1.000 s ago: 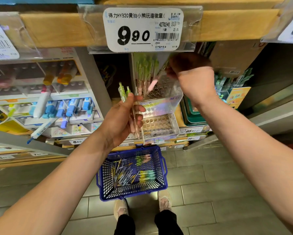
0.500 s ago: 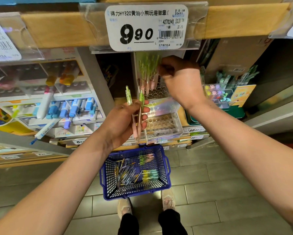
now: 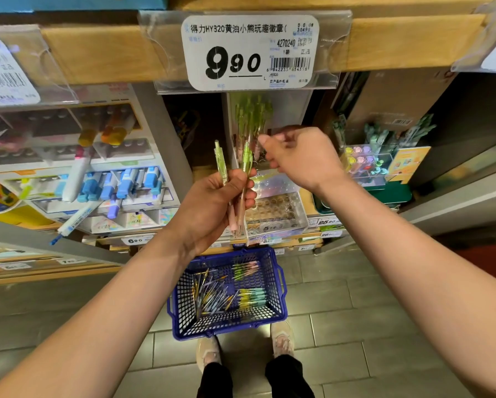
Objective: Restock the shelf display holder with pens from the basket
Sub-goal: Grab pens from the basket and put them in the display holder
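My left hand grips two pens with green tops and pink grips, tips pointing down, in front of the clear tiered display holder on the shelf. Several matching green pens stand in the holder's upper back tier; the lower tiers show rows of open holes. Just right of the held pens' tops, my right hand hovers with curled fingers and nothing visible in it. A blue plastic basket sits on the floor below and holds several loose and bundled pens.
A wooden shelf edge with a 9.90 price tag hangs overhead. Marker displays fill the left shelf. Boxed pens and a green tray stand on the right. My feet are just behind the basket on grey floor tiles.
My right hand has drawn back down from the holder's upper tier toward the pens in my left hand. The left hand rose slightly, still holding two pens.
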A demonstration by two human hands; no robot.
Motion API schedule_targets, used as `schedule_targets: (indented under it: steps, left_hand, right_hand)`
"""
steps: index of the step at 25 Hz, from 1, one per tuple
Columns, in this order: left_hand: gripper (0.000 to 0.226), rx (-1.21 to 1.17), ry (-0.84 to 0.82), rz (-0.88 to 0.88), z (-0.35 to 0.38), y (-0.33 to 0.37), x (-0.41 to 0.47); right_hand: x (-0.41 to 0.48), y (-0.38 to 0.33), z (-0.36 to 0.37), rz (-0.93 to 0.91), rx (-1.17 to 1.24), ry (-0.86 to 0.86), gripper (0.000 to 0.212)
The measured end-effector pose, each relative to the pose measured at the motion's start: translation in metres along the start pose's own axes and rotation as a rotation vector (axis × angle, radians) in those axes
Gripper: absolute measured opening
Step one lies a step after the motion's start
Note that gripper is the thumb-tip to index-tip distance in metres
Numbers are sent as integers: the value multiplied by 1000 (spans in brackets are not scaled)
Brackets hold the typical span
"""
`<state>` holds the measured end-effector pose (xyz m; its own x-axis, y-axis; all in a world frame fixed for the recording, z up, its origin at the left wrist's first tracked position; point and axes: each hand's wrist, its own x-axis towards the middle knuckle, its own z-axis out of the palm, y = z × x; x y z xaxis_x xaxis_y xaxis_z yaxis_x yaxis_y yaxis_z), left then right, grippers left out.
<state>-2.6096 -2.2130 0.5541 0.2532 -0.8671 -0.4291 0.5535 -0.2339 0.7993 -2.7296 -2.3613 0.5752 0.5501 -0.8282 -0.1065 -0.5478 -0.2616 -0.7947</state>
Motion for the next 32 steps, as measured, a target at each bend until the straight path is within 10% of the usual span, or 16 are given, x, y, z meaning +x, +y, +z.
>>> schedule_targets:
  steps: [4,10,21,32]
  left_hand:
    - [18,22,16,-10,6,-2,1]
    - [40,65,37,-45,5,-4,1]
    - [39,-101,94,18,1,-5,5]
    - [32,108,124,147,-3,-7,1]
  right_hand:
    - [-25,6,7,92,324,-273,10]
    - [-4,3,-29,100,674,94,12]
    - [22,3,-18,-284,58,343,13]
    - [13,20,-4,-204,-301,207,16]
